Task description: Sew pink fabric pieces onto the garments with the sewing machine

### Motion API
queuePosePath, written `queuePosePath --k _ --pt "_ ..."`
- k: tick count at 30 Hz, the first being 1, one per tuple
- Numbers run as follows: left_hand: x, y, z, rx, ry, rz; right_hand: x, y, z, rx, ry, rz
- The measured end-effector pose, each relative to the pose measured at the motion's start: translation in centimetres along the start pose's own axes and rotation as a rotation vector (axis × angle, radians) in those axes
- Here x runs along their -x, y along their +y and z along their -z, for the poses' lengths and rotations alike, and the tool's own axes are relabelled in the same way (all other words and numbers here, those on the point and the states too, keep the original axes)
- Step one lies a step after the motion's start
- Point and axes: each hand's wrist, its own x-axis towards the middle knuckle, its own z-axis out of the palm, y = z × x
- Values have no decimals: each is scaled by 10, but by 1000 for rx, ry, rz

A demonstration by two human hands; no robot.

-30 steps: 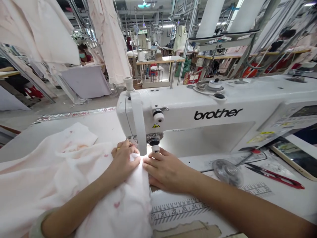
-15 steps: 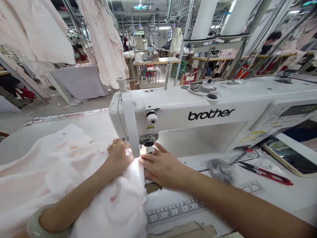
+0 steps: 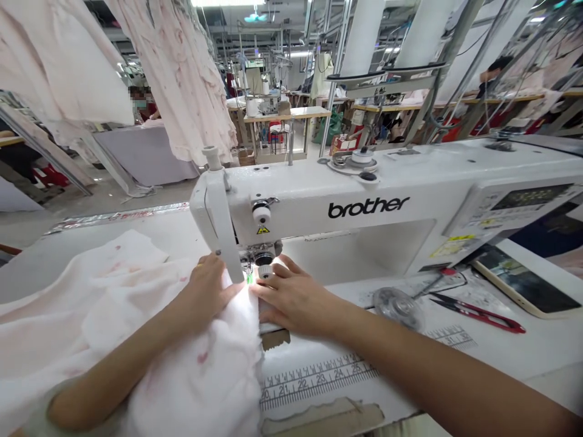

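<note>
White fabric with small pink hearts point(image 3: 204, 364) lies under the needle area of a white Brother sewing machine point(image 3: 314, 182) and spreads left over the table. My left hand point(image 3: 207, 288) rests on this fabric left of the needle, its thumb stretched toward the lit presser foot point(image 3: 249, 276). Its other fingers bend over the far side and are partly hidden. Just right of the needle, my right hand point(image 3: 296, 300) lies flat with fingers spread, their tips at the fabric's edge. A small white knob point(image 3: 265, 271) on the machine covers part of those fingers.
Right of my right forearm lie a clear round plastic piece point(image 3: 398, 308), red-handled thread snips point(image 3: 478, 312) and a phone point(image 3: 528, 279). A printed ruler point(image 3: 319, 382) runs along the table front. Pink garments point(image 3: 177, 79) hang beyond; other people sit farther back.
My left hand has loosened from a closed grip at the fabric, its thumb now stretched out. My right hand stays beside the needle. The view has shifted slightly, moving the machine left in the picture.
</note>
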Motion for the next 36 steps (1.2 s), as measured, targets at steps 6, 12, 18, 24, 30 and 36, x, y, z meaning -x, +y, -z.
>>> queuePosePath --k 6,12,18,24,30,36 --pt "75 3 18 -72 -247 -411 0 3 10 88 -5 131" --pt "91 -3 11 118 -210 -266 5 -15 11 107 87 584" --pt "84 -2 21 186 -113 -308 10 -56 -4 110 262 828" --pt "81 -2 10 -80 -220 -622 10 -55 -8 19 380 647" --pt "82 -6 -2 -51 -168 -628 13 -49 -7 -19 310 580" --pt "69 -7 -3 -87 -208 -661 14 -42 -6 9 161 528"
